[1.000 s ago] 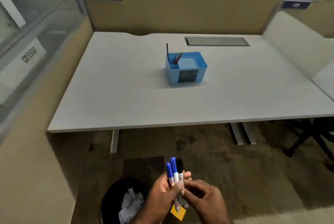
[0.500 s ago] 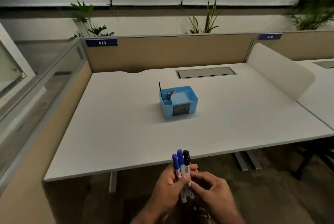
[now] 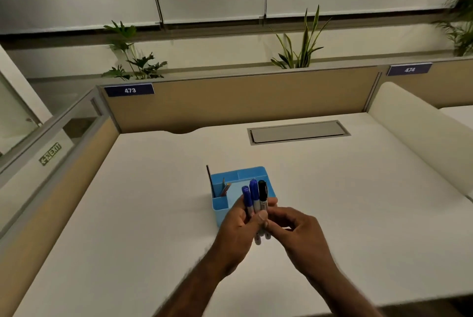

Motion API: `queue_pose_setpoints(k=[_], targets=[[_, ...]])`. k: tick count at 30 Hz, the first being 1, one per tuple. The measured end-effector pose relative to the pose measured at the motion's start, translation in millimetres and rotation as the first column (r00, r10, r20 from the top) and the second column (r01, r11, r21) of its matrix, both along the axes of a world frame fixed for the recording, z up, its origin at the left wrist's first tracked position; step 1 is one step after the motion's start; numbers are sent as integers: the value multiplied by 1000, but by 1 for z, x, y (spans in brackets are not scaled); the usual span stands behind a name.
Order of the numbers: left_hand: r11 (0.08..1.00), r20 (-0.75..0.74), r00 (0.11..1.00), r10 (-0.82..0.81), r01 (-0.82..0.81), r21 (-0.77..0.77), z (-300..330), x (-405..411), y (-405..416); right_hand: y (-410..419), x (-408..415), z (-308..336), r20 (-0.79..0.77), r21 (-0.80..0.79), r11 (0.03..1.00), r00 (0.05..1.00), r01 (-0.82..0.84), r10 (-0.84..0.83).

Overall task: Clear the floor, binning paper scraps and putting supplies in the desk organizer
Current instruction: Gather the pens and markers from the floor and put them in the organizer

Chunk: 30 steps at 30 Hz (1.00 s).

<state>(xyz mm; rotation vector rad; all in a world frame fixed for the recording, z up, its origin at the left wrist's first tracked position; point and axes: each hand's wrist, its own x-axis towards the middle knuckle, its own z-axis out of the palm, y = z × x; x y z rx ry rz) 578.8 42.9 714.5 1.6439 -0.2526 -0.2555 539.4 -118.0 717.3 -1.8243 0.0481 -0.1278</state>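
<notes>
Three markers (image 3: pixel 256 197), two with blue caps and one with a black cap, stand upright in my left hand (image 3: pixel 239 229), which is closed around their barrels. My right hand (image 3: pixel 298 232) pinches the same bundle from the right side. Both hands hover just in front of and over the blue desk organizer (image 3: pixel 220 207), hiding its front right part. In the organizer's left compartment stand a thin black pen (image 3: pixel 210 180) and a reddish pencil (image 3: pixel 225 190).
The organizer sits mid-way on a white desk (image 3: pixel 153 214). A grey cable hatch (image 3: pixel 298 131) lies at the back. Beige partitions (image 3: pixel 243 97) close the back and left; a white divider (image 3: pixel 419 134) bounds the right. The floor and bin are out of view.
The view rose from the floor and bin up to the desk. Both hands carried the three markers forward, from over the floor to just over the organizer.
</notes>
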Motion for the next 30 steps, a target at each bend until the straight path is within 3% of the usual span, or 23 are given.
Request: queue_pose_setpoints(k=[12, 30], targets=[[998, -93, 994, 53, -52, 21, -7, 132, -63, -59, 145, -15, -35, -32, 999, 999, -27, 26], [990, -196, 970, 142, -139, 29, -54, 157, -72, -68, 181, -64, -122, -144, 983, 988, -111, 94]])
